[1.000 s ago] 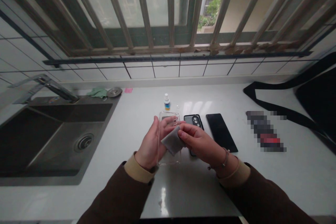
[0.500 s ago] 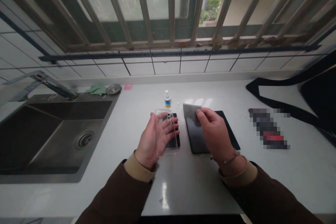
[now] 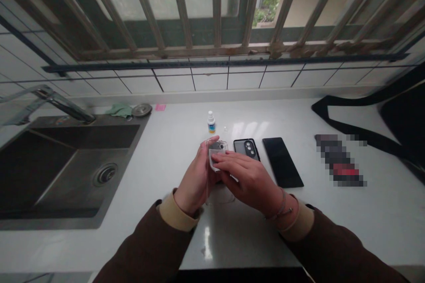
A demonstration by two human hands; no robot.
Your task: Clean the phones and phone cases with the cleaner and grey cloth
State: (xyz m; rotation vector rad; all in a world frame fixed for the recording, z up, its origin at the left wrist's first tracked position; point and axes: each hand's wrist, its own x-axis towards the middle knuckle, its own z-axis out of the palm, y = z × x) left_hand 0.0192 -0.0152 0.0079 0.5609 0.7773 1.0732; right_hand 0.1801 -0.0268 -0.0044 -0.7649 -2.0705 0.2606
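Observation:
In the head view my left hand (image 3: 192, 177) is wrapped around the side of a clear phone case (image 3: 223, 145), held upright above the counter. My right hand (image 3: 244, 172) presses a small pale grey cloth (image 3: 214, 159) flat against the case's upper part, just below the camera cutout. Its fingers lie over the cloth and hide part of it. Right of the case, a black-rimmed phone case (image 3: 247, 147) with camera rings lies partly behind my right hand. A black phone (image 3: 282, 161) lies flat beyond it. Just behind my hands stands a small white-capped bottle (image 3: 211, 122).
On the left is a steel sink (image 3: 79, 163) with a tap (image 3: 66, 106). A green cloth (image 3: 120, 110), a metal drain cover (image 3: 142, 109) and a pink slip (image 3: 160, 107) lie along its back. To the right are a pixelated item (image 3: 340, 159) and a black strap (image 3: 352, 126).
My right hand has moved left and down with the grey cloth, from over the dark items onto the clear case. My left hand's spread fingers have closed around the case.

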